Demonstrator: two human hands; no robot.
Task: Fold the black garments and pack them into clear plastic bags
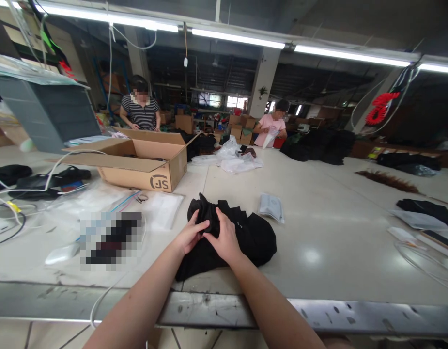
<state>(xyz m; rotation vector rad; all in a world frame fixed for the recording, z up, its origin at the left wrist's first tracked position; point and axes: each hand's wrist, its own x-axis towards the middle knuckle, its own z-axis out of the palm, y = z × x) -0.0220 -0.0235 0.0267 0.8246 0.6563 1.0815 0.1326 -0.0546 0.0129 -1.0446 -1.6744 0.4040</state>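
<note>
A crumpled black garment (253,237) lies on the white table near its front edge; its exact kind cannot be made out. My left hand (191,233) grips the bunched cloth at the garment's left part, thumb pointing inward. Close beside it, my right hand (224,236) pinches the same bunched cloth from the right. Both thumbs nearly meet over the raised folds. A small light mark shows on the fabric right of my hands. Behind the garment to the right lies a small clear-wrapped grey packet (271,207).
An open cardboard box (144,177) stands at the left, with plastic bags (162,208) and a white mouse (62,253) before it. Cables lie at both sides. A metal strip (209,310) edges the table. Farther back are black cloth piles (318,145) and two people.
</note>
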